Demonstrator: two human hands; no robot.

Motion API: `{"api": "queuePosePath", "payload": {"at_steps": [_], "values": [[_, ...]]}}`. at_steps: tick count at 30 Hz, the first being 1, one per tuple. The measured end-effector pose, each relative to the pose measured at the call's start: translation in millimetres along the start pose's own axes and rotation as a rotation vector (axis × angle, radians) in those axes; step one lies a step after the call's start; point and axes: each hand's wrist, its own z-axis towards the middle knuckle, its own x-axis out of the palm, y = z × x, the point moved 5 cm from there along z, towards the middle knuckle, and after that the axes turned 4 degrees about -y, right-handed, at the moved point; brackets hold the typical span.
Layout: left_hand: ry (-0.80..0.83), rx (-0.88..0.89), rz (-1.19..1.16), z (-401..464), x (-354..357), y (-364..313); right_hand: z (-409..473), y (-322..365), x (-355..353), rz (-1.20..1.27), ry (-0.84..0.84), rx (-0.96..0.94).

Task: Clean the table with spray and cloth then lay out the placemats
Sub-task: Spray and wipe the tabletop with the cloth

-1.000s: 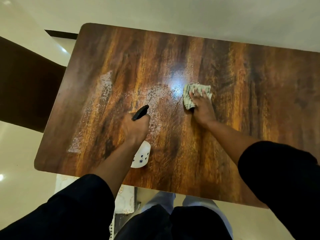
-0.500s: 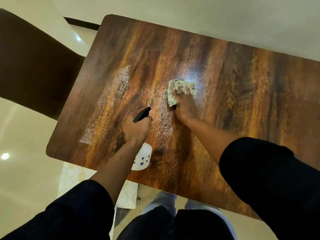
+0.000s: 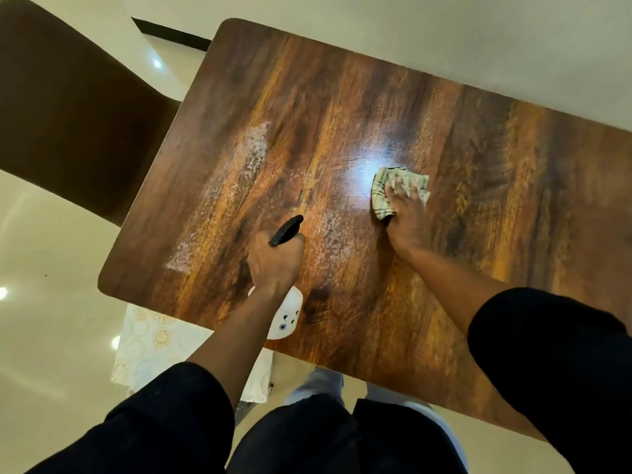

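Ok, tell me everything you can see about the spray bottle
The spray bottle has a black trigger head and a white body printed with small dark marks. It looks like plastic. The left hand grips its neck, holding it above the near part of the wooden table, nozzle pointing away from the person towards the speckled spray patches. The hand and wrist hide the middle, so only the nozzle and lower body show. Whether its base touches the table cannot be told.

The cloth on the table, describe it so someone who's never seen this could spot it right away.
Look at the wooden table, just right of the bright glare near its middle. The cloth lies crumpled there under the right hand: pale with dark check lines, the only fabric on the tabletop.
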Motion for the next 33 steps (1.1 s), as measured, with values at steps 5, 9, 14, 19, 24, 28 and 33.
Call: {"api": "queuePosePath", "payload": {"at_steps": [5, 9, 14, 19, 24, 28, 33], "values": [[0.077, -0.015, -0.028, -8, -2, 11, -4, -9, -12, 0.054, -0.04, 0.12], [0.066, -0.01, -0.02, -11, -7, 27, -21, 11, 2, 0.026, -0.002, 0.087], [0.054, -0.003, 0.009, -16, -12, 47, -79, 44, 43, -0.034, 0.102, -0.186], [0.012, -0.01, 0.03, -33, -16, 62, -151, 79, 80, 0.076, 0.161, -0.563], [-0.05, -0.052, -0.046, -57, -19, 69, -165, 70, 82, 0.07, 0.239, -0.765], [-0.048, -0.071, -0.041, -72, -19, 80, -129, 32, 61, -0.045, 0.258, -0.655], [-0.063, -0.073, -0.028, -86, -18, 91, -77, -31, 7, -0.1, 0.148, -0.315]]}}
